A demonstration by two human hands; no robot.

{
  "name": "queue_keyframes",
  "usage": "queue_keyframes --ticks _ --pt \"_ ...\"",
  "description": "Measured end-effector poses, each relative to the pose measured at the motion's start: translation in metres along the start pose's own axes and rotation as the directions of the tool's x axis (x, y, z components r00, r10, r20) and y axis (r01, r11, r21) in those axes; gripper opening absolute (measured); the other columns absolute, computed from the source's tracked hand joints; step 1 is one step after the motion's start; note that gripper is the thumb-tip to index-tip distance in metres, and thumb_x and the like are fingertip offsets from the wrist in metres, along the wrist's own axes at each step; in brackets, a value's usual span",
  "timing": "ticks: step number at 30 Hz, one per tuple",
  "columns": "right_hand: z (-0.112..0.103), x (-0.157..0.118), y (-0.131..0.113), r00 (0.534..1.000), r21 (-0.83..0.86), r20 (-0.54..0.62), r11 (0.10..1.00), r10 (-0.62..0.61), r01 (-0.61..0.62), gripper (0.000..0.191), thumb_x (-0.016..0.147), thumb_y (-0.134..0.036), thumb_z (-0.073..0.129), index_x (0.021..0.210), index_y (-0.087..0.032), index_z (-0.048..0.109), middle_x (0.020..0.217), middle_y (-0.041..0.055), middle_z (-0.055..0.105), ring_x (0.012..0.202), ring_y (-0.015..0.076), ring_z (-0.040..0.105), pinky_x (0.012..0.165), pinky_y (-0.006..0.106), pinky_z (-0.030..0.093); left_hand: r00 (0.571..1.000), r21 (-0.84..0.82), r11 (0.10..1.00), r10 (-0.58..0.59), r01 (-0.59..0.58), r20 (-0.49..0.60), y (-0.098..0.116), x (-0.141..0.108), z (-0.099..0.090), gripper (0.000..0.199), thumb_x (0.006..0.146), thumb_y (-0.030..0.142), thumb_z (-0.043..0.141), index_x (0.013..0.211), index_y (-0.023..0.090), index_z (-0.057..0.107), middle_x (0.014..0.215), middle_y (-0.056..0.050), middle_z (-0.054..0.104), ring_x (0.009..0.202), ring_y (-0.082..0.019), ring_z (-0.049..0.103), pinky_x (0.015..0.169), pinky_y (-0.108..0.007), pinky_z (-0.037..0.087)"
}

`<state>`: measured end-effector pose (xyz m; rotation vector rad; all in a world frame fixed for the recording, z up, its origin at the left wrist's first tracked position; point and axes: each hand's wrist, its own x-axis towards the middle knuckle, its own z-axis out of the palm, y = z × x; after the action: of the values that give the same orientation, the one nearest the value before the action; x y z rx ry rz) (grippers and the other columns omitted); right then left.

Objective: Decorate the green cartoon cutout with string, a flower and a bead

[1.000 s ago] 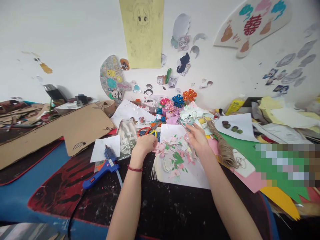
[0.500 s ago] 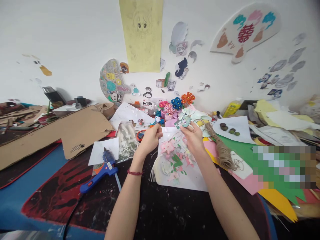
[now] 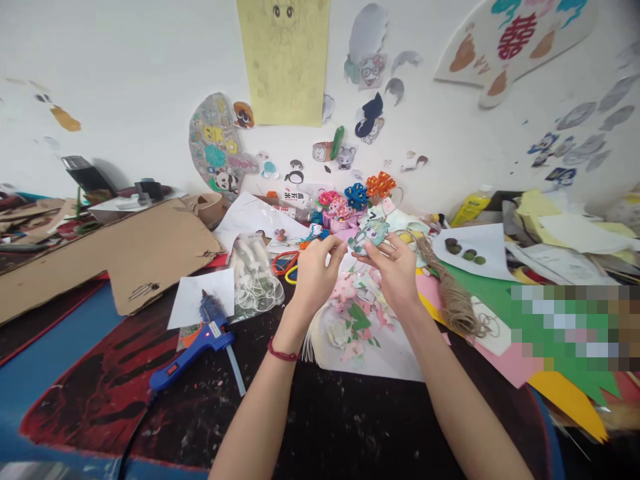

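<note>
From where I am standing, the right hand (image 3: 397, 270) is gripping a thin, flat paper cut-out (image 3: 373, 232), teal and curvy-edged, over the far end of the white sheet (image 3: 390, 359). The left hand (image 3: 317, 270) is holding thumb and forefinger close together beside it; whether they are pinching anything, I cannot tell. Irregular pink and green scraps (image 3: 359, 317) are covering the sheet's middle. Left of the sheet, a smooth blue glue gun (image 3: 185, 355) is lying; right of it, coarse, coiled twine (image 3: 454, 303).

Bright, diffuse light; faint shadow on the wall (image 3: 150, 73); stretched, blurry edges; 1 pixelated patch (image 3: 570, 328) at right.
</note>
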<state>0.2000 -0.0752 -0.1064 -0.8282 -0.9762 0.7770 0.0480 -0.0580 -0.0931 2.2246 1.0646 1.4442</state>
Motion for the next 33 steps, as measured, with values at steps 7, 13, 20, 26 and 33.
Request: queue_keyframes --ticks 7,13,20,26,33 --pt "-0.003 0.003 0.004 0.999 -0.042 0.029 0.998 -0.043 0.044 0.028 0.07 -0.032 0.084 0.085 -0.021 0.062 0.08 -0.0032 0.065 0.081 0.0141 0.067 0.087 0.036 0.06 0.999 -0.038 0.999 -0.036 0.036 0.022 0.001 -0.003 0.013 0.018 0.097 0.021 0.046 0.085 0.018 0.06 0.061 0.004 0.052 0.056 -0.011 0.047 0.06 -0.023 0.033" --pt "-0.01 0.008 0.005 0.997 -0.115 0.052 0.991 -0.061 0.067 0.028 0.069 -0.035 0.084 0.087 -0.02 0.07 0.085 0.0011 0.07 0.082 0.018 0.07 0.081 0.033 0.06 0.998 -0.063 0.996 -0.061 0.06 -0.017 0.004 -0.009 0.026 0.016 0.095 0.022 0.05 0.084 0.019 0.06 0.063 0.004 0.053 0.056 -0.01 0.047 0.059 -0.022 0.031" --pt "-0.015 0.013 0.005 0.997 -0.15 0.059 0.987 -0.055 0.064 0.028 0.068 -0.041 0.084 0.079 -0.02 0.07 0.076 0.0 0.069 0.071 0.0164 0.071 0.077 0.031 0.059 0.98 -0.106 0.98 -0.176 0.167 -0.089 0.009 -0.02 0.047 0.017 0.1 0.029 0.042 0.094 0.019 0.056 0.062 0.004 0.052 0.052 -0.011 0.048 0.055 -0.023 0.029" --pt "-0.019 0.015 0.003 0.995 -0.168 0.078 0.983 -0.064 0.076 0.029 0.07 -0.045 0.082 0.079 -0.02 0.071 0.064 -0.0014 0.068 0.058 0.0146 0.066 0.065 0.03 0.058 0.966 -0.123 0.968 -0.232 0.218 -0.117 0.008 -0.024 0.057 0.017 0.099 0.024 0.04 0.088 0.021 0.051 0.061 0.004 0.051 0.053 -0.012 0.048 0.056 -0.023 0.03" --pt "-0.021 0.014 0.002 0.992 -0.192 0.109 0.978 -0.061 0.082 0.028 0.069 -0.044 0.082 0.072 -0.018 0.071 0.059 0.0007 0.067 0.053 0.0138 0.062 0.054 0.027 0.051 0.96 -0.126 0.966 -0.241 0.224 -0.141 0.009 -0.026 0.06 0.017 0.097 0.023 0.043 0.083 0.021 0.051 0.057 0.006 0.039 0.049 -0.011 0.038 0.054 -0.023 0.027"
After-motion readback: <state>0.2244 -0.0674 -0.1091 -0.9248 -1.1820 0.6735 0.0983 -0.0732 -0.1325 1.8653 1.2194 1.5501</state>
